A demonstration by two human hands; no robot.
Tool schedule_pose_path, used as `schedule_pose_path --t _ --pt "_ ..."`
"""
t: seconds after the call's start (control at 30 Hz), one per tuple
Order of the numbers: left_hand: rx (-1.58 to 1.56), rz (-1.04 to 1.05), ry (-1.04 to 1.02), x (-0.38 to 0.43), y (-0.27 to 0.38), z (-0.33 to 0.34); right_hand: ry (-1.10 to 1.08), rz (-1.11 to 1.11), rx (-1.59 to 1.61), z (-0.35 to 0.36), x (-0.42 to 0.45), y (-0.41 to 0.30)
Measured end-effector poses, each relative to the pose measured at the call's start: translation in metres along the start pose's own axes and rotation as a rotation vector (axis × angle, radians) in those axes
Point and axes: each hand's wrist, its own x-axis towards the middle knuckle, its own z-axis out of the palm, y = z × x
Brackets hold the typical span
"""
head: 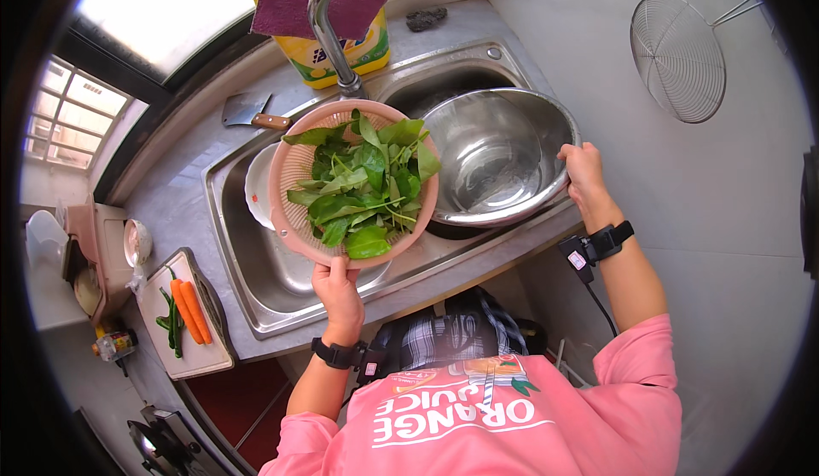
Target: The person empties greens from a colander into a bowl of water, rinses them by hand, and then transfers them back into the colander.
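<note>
My left hand [339,292] grips the near rim of a pink plastic colander [291,230], which is over the left bowl of the double sink [269,284]. Green leafy vegetables [358,185] are heaped inside it. My right hand [582,169] is closed on the right rim of a large stainless steel basin [492,150]. This basin tilts over the right sink bowl, and its inside looks wet and shiny. A white dish [257,185] shows partly from under the colander's left side.
A chrome faucet [333,47] rises behind the colander. Left of the sink lie a cleaver [249,111] and a cutting board [198,361] with carrots [190,309] and green peppers [171,322]. A yellow detergent jug [377,47] stands behind; a wire strainer [678,60] hangs on the right wall.
</note>
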Motion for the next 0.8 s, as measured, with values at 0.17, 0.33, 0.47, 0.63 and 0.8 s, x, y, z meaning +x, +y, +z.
schedule_pose_path --t 0.17,0.33,0.47,0.63,0.8 --pt "-0.012 -0.021 -0.014 0.005 -0.003 -0.008 0.017 -0.029 -0.025 0.002 0.001 -0.006" --pt "-0.011 -0.033 0.017 0.003 0.001 -0.005 0.041 -0.292 -0.403 0.031 -0.012 -0.026" --pt "-0.031 -0.039 -0.028 0.007 -0.004 -0.014 0.052 -0.453 -0.464 0.04 -0.012 -0.037" --pt "0.012 -0.023 0.025 0.012 -0.004 -0.024 -0.088 -0.88 -0.482 0.045 -0.04 -0.062" --pt "-0.012 -0.038 0.025 0.016 -0.007 -0.03 -0.169 -1.106 -0.619 0.044 -0.083 -0.08"
